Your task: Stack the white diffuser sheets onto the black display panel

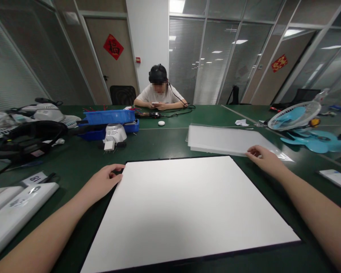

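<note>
A large white panel [187, 204] with a thin black border lies flat on the table in front of me. At its far left corner, my left hand [104, 184] has its bent fingers and thumb closed at the panel's edge. Beyond the panel to the right, several frosted clear plastic sheets [221, 138] lie loosely stacked. My right hand [263, 159] pinches the near right edge of these sheets; its fingertips are partly hidden, and how many sheets are between them I cannot tell.
On the left are a black head strap [31, 138], white fan parts [45, 112] and white bases [25, 208]. Blue trays [109, 117] and a white motor housing [115, 132] stand farther back. Blue fan blades [319, 140] lie right. A person [159, 91] sits opposite, holding a phone.
</note>
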A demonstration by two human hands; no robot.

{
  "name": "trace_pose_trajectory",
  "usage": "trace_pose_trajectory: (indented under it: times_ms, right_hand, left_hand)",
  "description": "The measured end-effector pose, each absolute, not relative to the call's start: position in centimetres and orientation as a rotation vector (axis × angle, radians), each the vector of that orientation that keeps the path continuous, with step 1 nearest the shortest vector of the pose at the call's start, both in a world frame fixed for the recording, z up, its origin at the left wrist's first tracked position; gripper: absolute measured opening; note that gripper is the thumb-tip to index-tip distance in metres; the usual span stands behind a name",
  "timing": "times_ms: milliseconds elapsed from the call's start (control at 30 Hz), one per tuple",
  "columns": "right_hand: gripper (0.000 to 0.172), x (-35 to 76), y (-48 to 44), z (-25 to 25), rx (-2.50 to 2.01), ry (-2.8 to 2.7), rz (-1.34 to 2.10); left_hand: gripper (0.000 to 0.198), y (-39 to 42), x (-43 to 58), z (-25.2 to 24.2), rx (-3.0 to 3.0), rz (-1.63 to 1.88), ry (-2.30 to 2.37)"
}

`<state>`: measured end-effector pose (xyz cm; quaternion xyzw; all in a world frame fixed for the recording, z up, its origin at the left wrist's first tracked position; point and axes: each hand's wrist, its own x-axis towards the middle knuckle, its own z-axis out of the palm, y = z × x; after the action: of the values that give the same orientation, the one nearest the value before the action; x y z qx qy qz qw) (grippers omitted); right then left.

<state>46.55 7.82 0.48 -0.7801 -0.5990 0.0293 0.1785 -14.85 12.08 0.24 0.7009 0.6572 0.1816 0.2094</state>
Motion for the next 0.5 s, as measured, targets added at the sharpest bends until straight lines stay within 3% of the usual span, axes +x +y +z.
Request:
trace_pose_trajectory:
  times_ms: [200, 500]
  right_hand:
    - [0.072, 50.5, 10.9, -1.9, -2.366, -1.565, -0.144]
    - [0.068, 51.5, 12.2, -3.6, -2.502, -1.651, -0.085]
  left_hand:
    - [0.054, 12.8, -14.1, 1.2, 1.992, 0.645, 1.918]
    - [0.03, 19.6, 1.4, 4.3, 2.335, 0.589, 1.464]
